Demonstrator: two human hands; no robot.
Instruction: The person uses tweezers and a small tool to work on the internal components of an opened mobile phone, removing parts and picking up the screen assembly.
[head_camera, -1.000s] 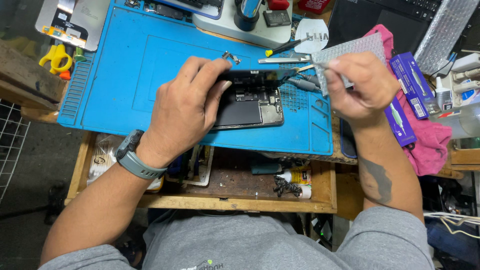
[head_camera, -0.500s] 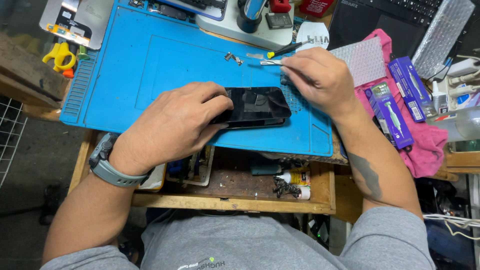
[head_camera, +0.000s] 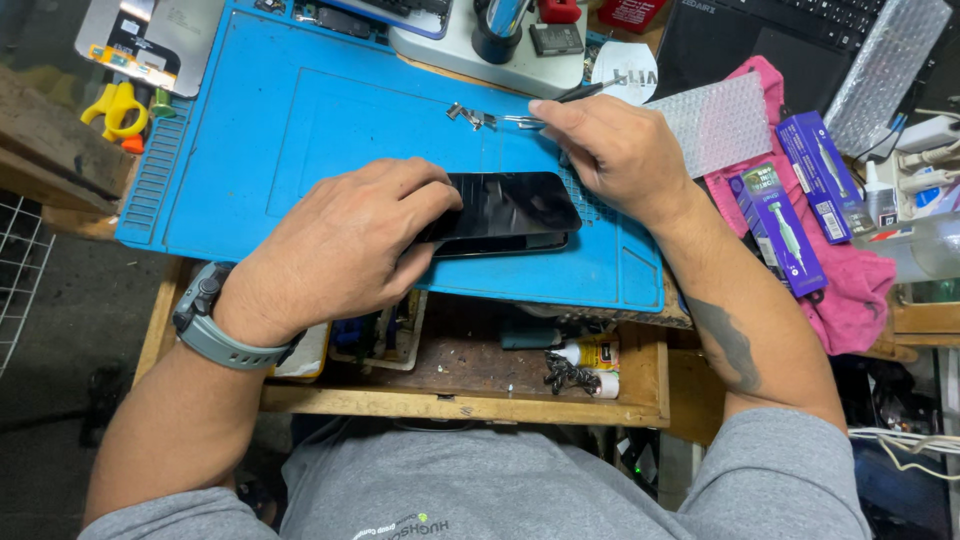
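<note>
While left hand (head_camera: 345, 245) presses phone (head_camera: 505, 212), right hand (head_camera: 612, 150) pinches tweezers (head_camera: 520, 120).

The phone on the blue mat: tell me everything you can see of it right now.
The phone is a slim black slab with rounded corners, lying flat on the blue mat, long side across the view. Its dark glossy screen faces up, unlit, showing reflections. A thin gap along the near edge suggests the screen panel is not fully seated on the body. The left hand covers its left end, fingers on the glass. The right hand is just beyond its far right corner, holding tweezers.
</note>
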